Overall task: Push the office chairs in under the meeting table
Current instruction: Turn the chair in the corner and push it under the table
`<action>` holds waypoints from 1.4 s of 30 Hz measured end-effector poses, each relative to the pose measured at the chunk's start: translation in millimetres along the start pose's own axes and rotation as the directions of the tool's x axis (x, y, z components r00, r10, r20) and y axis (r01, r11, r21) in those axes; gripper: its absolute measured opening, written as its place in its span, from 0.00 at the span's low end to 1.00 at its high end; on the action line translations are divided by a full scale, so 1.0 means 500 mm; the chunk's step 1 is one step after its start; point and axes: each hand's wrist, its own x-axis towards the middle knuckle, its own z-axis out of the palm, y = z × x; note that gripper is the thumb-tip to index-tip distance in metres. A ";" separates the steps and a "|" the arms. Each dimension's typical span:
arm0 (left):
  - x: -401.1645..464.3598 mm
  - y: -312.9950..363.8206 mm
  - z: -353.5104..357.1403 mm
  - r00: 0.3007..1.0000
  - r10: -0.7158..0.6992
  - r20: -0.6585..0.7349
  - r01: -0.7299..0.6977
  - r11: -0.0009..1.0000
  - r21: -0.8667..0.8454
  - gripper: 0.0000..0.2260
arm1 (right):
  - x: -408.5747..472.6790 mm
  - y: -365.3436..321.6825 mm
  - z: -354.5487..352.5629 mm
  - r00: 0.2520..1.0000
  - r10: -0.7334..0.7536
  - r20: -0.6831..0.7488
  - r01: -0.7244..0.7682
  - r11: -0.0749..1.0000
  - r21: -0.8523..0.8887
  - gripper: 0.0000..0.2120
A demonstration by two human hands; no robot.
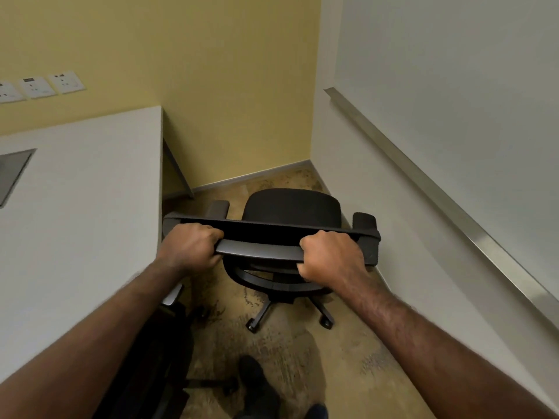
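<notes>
A black office chair (290, 210) on castors stands in the room's corner, seen from above and behind, its seat facing the yellow wall. My left hand (190, 244) is closed around the left end of its backrest top rail. On the right end of the same rail my right hand (331, 257) is closed. The white meeting table (81, 207) fills the left of the view, with its right edge just left of the chair. The chair sits beside the table, outside its edge.
A second dark chair (163, 343) is tucked partly under the table at lower left. The white wall with a metal rail (438, 189) runs close along the right. A grey inset panel (13, 170) sits in the tabletop. My shoes (260, 385) stand on the mottled floor.
</notes>
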 end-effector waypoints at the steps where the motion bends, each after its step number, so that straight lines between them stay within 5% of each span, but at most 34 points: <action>1: -0.001 0.008 -0.001 1.000 -0.015 0.000 0.015 1.000 -0.003 0.07 | 0.003 0.009 0.001 1.000 -0.009 -0.001 0.009 1.000 -0.001 0.09; 17: 0.057 -0.004 -0.008 0.976 -0.219 -0.001 0.218 0.972 -0.085 0.06 | 0.168 0.061 -0.021 0.988 -0.155 0.025 0.157 0.978 -0.139 0.07; 30: 0.229 -0.109 0.005 0.924 -0.381 -0.022 0.377 0.921 -0.097 0.09 | 0.499 0.108 -0.064 0.936 -0.331 0.118 0.351 0.905 -0.240 0.07; 42: 0.419 -0.154 0.014 0.841 -0.541 -0.002 0.535 0.832 -0.149 0.11 | 0.811 0.178 -0.095 0.923 -0.371 0.097 0.382 0.865 -0.325 0.06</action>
